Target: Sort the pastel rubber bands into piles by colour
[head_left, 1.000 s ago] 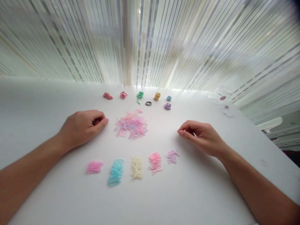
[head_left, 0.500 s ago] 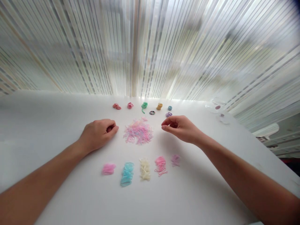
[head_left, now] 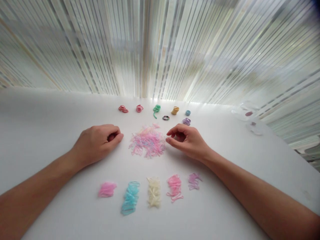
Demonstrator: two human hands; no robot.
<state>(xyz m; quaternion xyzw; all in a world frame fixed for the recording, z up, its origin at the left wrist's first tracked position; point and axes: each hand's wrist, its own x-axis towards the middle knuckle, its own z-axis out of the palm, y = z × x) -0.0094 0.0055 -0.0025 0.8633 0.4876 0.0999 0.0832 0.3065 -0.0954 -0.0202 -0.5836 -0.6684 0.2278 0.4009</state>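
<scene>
A loose pile of small pink, lilac and pale bands lies on the white table between my hands. My left hand rests curled left of the pile, thumb against the bent fingers, with nothing seen in it. At the pile's right edge is my right hand, thumb and index finger apart and nothing visible between them. Nearer me lie sorted heaps: pink, turquoise, cream, brighter pink and lilac.
Behind the pile sit coiled red, pink, green, yellow, blue and purple bundles, plus a dark beaded ring. Clear plastic pieces lie back right. A striped curtain hangs behind.
My right hand has moved left to the edge of the mixed pile, its thumb and index finger now wider apart. My left hand stays curled. The camera view has shifted slightly.
</scene>
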